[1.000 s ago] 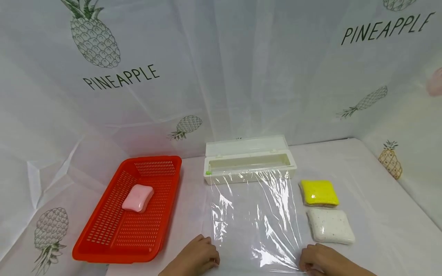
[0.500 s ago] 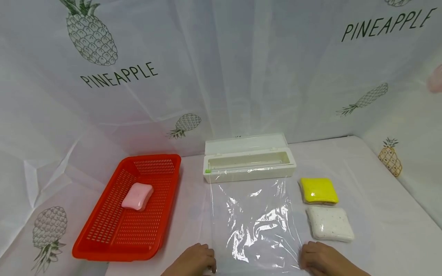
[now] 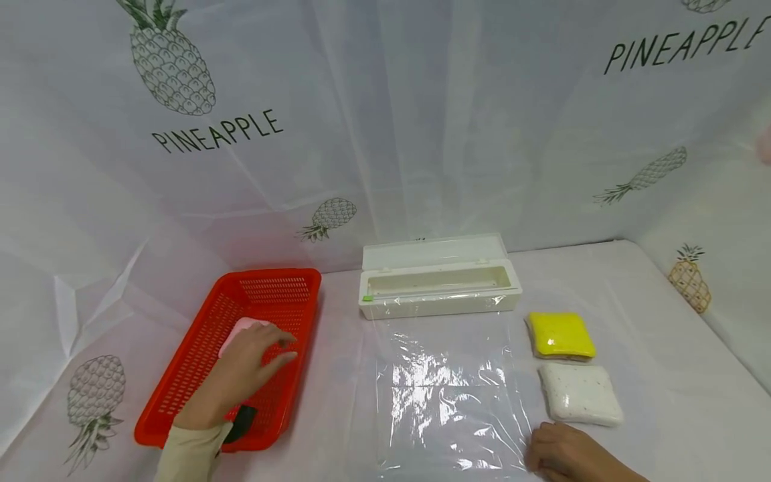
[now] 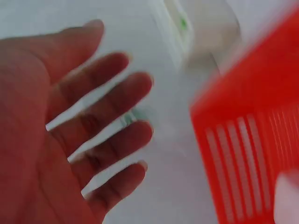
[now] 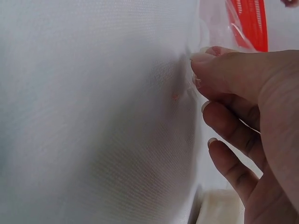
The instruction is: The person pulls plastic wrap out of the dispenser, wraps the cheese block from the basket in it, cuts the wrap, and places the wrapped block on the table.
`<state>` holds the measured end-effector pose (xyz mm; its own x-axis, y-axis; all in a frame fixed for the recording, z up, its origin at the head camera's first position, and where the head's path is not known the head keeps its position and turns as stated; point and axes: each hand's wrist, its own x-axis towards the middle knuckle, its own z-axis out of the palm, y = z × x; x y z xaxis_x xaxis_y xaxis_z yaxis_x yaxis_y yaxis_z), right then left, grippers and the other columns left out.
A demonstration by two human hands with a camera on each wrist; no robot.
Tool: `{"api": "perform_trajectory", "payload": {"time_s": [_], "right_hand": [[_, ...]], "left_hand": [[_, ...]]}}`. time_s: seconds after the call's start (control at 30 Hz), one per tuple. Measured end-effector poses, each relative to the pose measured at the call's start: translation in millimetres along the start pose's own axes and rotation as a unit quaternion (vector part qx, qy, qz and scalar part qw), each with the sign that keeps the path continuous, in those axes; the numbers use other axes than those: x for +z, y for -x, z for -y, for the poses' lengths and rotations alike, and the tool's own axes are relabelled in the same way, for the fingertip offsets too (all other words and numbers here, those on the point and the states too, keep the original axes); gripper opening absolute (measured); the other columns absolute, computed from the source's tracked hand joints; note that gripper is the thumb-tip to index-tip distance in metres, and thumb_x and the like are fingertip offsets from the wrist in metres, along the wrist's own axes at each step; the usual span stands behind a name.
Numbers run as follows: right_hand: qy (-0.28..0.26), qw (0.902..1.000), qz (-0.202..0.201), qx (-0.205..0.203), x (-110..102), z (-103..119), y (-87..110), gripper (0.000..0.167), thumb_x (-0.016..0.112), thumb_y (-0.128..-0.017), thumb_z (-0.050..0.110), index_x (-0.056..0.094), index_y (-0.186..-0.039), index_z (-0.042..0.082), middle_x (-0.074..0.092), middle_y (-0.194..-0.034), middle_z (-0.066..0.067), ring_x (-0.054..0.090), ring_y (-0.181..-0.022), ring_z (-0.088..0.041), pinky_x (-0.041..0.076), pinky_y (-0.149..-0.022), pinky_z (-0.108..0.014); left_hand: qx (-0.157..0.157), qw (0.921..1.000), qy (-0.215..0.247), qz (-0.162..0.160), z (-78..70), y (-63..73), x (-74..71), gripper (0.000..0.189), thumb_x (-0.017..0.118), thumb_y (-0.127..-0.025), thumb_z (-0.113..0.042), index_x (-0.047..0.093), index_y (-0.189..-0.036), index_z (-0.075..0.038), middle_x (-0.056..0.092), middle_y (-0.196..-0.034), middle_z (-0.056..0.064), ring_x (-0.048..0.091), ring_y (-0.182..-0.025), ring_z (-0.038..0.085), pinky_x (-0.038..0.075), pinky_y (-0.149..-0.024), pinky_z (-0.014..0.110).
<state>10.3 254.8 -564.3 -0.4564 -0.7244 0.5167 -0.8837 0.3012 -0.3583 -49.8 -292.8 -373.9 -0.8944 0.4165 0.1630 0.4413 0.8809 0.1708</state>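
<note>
A sheet of clear cling film [image 3: 446, 408] lies stretched toward me from a white cling film dispenser [image 3: 440, 309], whose lid stands raised. At the film's near right corner my right hand [image 3: 559, 450] pinches the edge between thumb and forefinger, as the right wrist view shows. My left hand [image 3: 249, 365] is over the red basket [image 3: 295, 395], fingers loosely bent and apart, holding nothing. Partly hidden behind that hand, a pink soap-like bar [image 3: 242, 325] lies in the basket. In the left wrist view the basket's edge is blurred.
Right of the film lie a yellow bar [image 3: 560, 335] and a speckled white bar [image 3: 581, 393], both shiny as if wrapped. A white pineapple-print cloth [image 3: 421, 134] hangs as a wall behind and at both sides.
My left hand has left the film's near left corner and moved left and forward over the basket. My right hand has stayed at the right corner.
</note>
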Motion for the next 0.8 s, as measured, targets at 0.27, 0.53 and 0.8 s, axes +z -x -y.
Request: {"api": "perform_trajectory", "payload": {"time_s": [0.27, 0.53, 0.8], "right_hand": [[-0.037, 0.9975, 0.04, 0.045, -1.0, 1.9, 0.3, 0.038, 0.089, -0.067, 0.001, 0.072, -0.085, 0.029, 0.06, -0.092, 0.023, 0.051, -0.082, 0.006, 0.039, -0.069, -0.009], [-0.034, 0.9975, 0.034, 0.052, -2.3, 3.6, -1.4, 0.04, 0.091, -0.067, 0.001, 0.072, -0.085, 0.031, 0.059, -0.093, 0.025, 0.05, -0.083, 0.007, 0.039, -0.071, -0.008], [-0.058, 0.9924, 0.054, 0.095, -4.4, 4.8, 1.4, 0.038, 0.091, -0.072, 0.003, 0.073, -0.087, 0.033, 0.06, -0.096, 0.026, 0.051, -0.084, 0.007, 0.045, -0.07, -0.014]], "left_hand": [[-0.082, 0.9923, -0.026, 0.089, 81.3, -8.3, 8.2, 0.083, 0.093, -0.08, -0.022, 0.054, -0.148, 0.001, 0.054, -0.144, 0.028, 0.048, -0.13, 0.056, 0.039, -0.102, 0.078], [-0.117, 0.9764, -0.027, 0.179, 113.7, -8.5, 22.0, 0.082, 0.081, -0.086, -0.015, 0.041, -0.154, 0.007, 0.037, -0.156, 0.038, 0.036, -0.138, 0.067, 0.035, -0.104, 0.081], [-0.172, 0.954, -0.02, 0.245, 125.7, -10.5, 28.8, 0.094, 0.084, -0.08, 0.002, 0.033, -0.159, 0.007, 0.029, -0.16, 0.039, 0.025, -0.143, 0.068, 0.032, -0.109, 0.08]]}}
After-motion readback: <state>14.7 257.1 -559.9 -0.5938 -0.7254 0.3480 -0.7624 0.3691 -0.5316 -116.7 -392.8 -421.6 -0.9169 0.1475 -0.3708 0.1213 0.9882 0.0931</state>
